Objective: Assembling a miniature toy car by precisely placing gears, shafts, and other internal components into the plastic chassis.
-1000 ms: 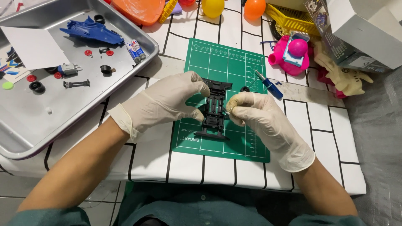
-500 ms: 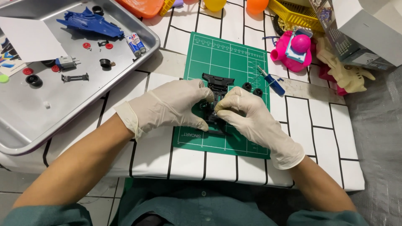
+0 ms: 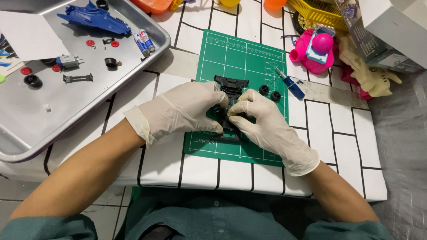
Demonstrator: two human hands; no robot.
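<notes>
Both your gloved hands are on the black toy car chassis (image 3: 231,95), which lies lengthwise on the green cutting mat (image 3: 262,58) on the tiled counter (image 3: 338,129). Your left hand (image 3: 184,111) has its fingers curled shut over the chassis's left flank, your right hand (image 3: 262,120) has thumb and forefinger pinched closed on its middle; whether a small part sits inside that pinch, cannot tell, the fingers hide it. Only the front bumper end of the chassis shows clear above your knuckles

Handling judgement: thin moulded plastic, so light and fairly stiff along its length but with slim tabs and clips that would likely snap if twisted. Latex gloves give decent friction, yet smooth plastic can still skate on the mat, so brace it flat with the left hand. Best hold looks like the long side rails, not the bumper wings or any thin posts

Two small black wheels (image 3: 269,92) lie just beside the chassis on the mat, with a blue-handled screwdriver (image 3: 291,84) next to them; tiny, round, prone to rolling off. To your left the metal tray (image 3: 66,120) carries the blue car body shell (image 3: 95,18), two batteries (image 3: 143,41), a small motor (image 3: 67,61) and loose red and black bits. A pink toy (image 3: 313,51) and a yellow basket (image 3: 318,13) sit beyond the mat, well apart from your hands
</notes>
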